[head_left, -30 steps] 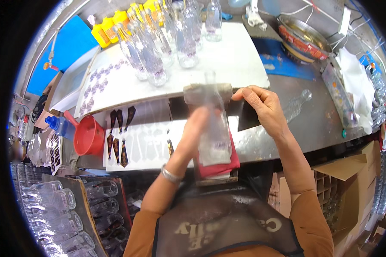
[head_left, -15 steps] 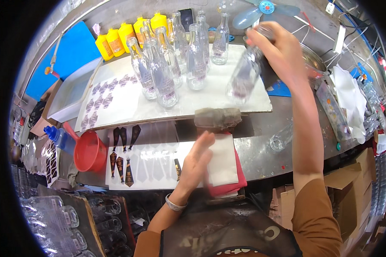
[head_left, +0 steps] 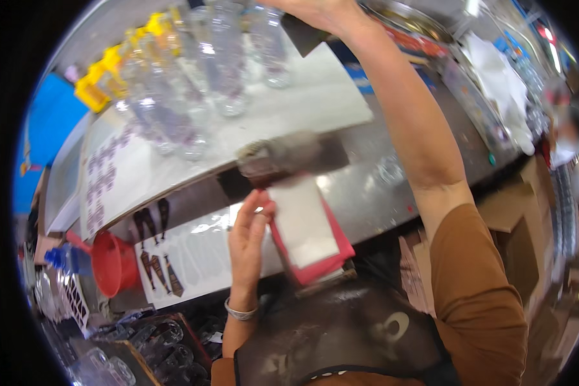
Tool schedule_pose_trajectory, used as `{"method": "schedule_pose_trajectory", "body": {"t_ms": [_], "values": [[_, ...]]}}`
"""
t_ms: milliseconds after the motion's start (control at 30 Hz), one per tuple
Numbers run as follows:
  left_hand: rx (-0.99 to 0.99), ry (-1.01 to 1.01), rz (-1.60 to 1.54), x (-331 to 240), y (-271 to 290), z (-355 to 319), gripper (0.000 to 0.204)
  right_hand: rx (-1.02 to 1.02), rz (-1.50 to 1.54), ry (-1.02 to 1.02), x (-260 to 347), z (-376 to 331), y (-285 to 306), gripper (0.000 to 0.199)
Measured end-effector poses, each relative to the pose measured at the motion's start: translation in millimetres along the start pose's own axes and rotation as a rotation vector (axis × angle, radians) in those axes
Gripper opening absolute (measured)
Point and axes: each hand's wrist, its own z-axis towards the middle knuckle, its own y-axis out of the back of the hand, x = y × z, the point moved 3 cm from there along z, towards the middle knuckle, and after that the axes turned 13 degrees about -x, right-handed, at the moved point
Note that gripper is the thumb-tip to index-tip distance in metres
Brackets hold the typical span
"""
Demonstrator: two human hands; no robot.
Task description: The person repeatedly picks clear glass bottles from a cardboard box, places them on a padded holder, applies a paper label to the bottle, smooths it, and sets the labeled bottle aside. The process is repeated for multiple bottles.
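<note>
My right hand [head_left: 325, 13] reaches far forward to the upper edge of the picture, where its fingers are cut off, so I cannot see what they hold. Just below its fingertips a clear glass bottle [head_left: 273, 55] stands on a white board [head_left: 289, 103]. Several more clear bottles [head_left: 225, 71] are grouped to its left, blurred. My left hand [head_left: 246, 238] is held with fingers loosely bent and apart, beside a white pad [head_left: 302, 225] lying on a red cloth [head_left: 341, 241]. A rolled grey cloth [head_left: 280, 154] lies at the board's front edge.
Small printed labels [head_left: 100, 174] lie on the board's left. Below is a sheet with dark tie-shaped labels [head_left: 172, 275], beside a red pan [head_left: 116, 264] and a blue bottle [head_left: 74, 258]. Yellow bottles [head_left: 91, 95] line the back. Cardboard boxes [head_left: 521, 244] stand lower right.
The view has swung, shifting the scene left and up. My right hand has moved from above the board's right end toward the bottle group. My left hand has come down left of the pad.
</note>
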Motion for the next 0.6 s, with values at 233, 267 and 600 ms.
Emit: {"method": "schedule_pose_trajectory", "body": {"t_ms": [233,267,600], "values": [[0.088,0.002,0.046,-3,-23,-10,0.047,0.162,-0.423,0.045,8,-96,213,0.047],[0.068,-0.013,0.085,-8,-21,-12,0.047,0.16,-0.431,0.08,-28,-115,217,0.046],[0.111,-0.073,0.143,-18,-42,-22,0.043,0.289,-0.057,-0.331,-49,-205,165,0.027]]}}
